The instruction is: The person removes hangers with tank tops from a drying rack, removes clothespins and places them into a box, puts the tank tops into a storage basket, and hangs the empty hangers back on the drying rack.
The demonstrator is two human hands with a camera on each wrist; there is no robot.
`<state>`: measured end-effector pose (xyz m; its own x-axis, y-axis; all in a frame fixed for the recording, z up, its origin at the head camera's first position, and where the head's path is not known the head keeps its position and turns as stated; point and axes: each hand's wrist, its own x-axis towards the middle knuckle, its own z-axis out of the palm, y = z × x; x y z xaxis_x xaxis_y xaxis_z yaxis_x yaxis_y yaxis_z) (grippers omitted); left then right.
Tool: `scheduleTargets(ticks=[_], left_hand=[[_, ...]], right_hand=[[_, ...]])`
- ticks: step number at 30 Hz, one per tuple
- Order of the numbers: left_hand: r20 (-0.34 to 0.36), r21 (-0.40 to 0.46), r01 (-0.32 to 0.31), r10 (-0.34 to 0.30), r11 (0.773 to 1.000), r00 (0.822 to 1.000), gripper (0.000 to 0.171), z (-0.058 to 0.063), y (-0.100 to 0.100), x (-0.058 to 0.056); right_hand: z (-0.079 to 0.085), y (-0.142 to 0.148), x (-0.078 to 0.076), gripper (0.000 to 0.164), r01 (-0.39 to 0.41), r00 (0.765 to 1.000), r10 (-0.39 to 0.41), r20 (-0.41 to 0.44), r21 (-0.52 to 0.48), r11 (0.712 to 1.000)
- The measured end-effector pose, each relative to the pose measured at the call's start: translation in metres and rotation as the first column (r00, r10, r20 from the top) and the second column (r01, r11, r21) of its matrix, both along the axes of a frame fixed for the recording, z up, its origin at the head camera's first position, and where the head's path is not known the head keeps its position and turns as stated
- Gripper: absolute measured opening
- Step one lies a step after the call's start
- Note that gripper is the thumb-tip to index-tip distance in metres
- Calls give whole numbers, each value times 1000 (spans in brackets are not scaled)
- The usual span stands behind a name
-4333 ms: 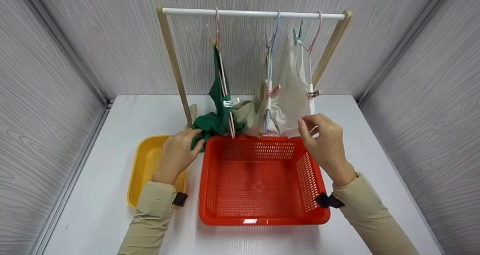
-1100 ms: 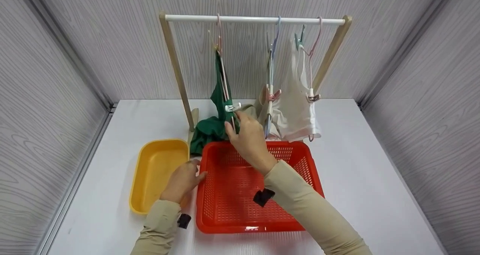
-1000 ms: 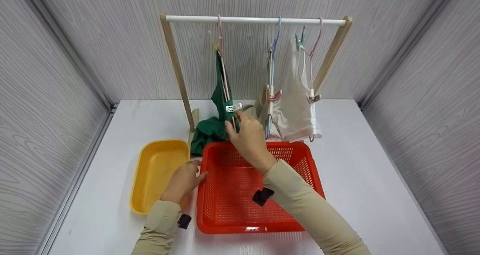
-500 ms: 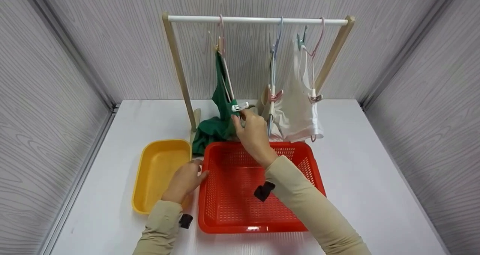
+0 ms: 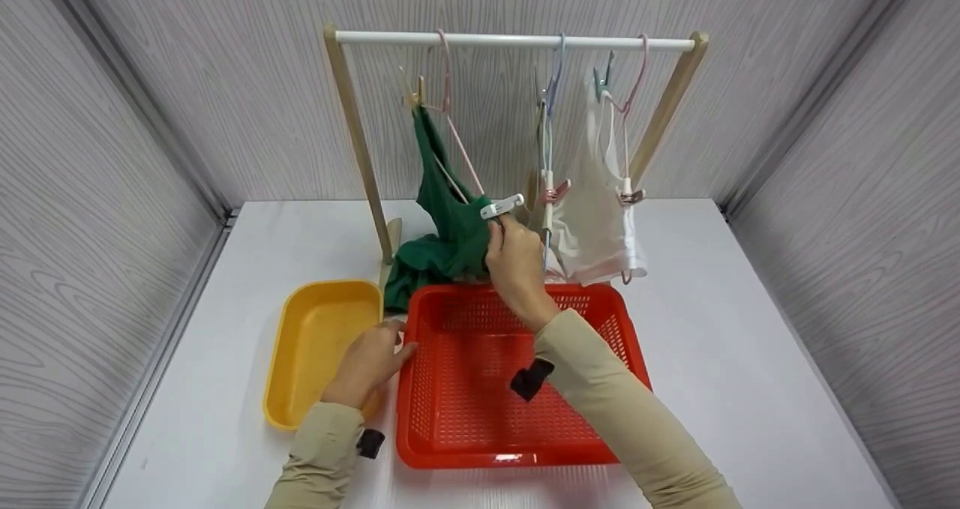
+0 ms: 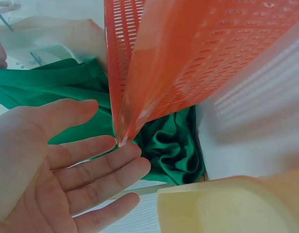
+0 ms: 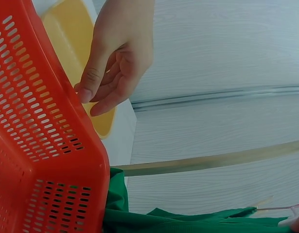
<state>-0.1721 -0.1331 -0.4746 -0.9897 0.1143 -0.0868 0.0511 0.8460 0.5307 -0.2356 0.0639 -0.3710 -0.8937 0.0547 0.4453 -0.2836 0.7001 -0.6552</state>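
Observation:
In the head view, my right hand (image 5: 519, 265) pinches the near lower corner of a pink clothes hanger (image 5: 465, 153), just below a white clothespin (image 5: 502, 206). A green garment (image 5: 450, 220) is clipped on that hanger; a yellow clothespin (image 5: 416, 98) fastens its other end. The garment's lower part lies bunched on the table behind the basket. My left hand (image 5: 367, 363) is beside the left rim of a red plastic basket (image 5: 411, 419); its fingers are extended in the left wrist view, fingertips at the rim. Whether they press on it I cannot tell.
A white rail (image 5: 495, 39) on wooden posts carries the hangers. Right of the green garment hang a blue hanger (image 5: 555, 82) with a pink clothespin (image 5: 556, 192) and a white garment (image 5: 592, 209). A yellow tray (image 5: 281, 351) stands left of the basket. Grey panels (image 5: 105, 194) enclose the table.
My right hand came over from the right to the pink hanger and has swung its near corner rightward, spreading the green garment. The left hand moved earlier from the green cloth to the basket's rim.

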Motion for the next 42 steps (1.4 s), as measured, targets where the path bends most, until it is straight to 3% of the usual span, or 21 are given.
scheduleTargets(ticks=[5,11,26,36,42], left_hand=[[-36,-16,17,-18,1000,999,32,0,-1,2],[-29,-26,30,-31,999,999,31,0,0,2],[69,8,-8,7,1000,998,39,4,-6,-3],[-22,6,10,-10,1000,1000,36,8,-10,-5],[-2,14,9,-9,1000,1000,36,11,-11,-5]], right_hand=[[-4,3,-3,21,28,999,-29,-42,-21,999],[-8,5,-3,21,16,995,-20,-102,-38,999],[-10,10,0,20,-12,980,-5,-197,-81,997],[-11,11,1,19,-6,970,-20,-244,-106,994],[-9,12,1,20,-5,959,-33,-281,-136,991]])
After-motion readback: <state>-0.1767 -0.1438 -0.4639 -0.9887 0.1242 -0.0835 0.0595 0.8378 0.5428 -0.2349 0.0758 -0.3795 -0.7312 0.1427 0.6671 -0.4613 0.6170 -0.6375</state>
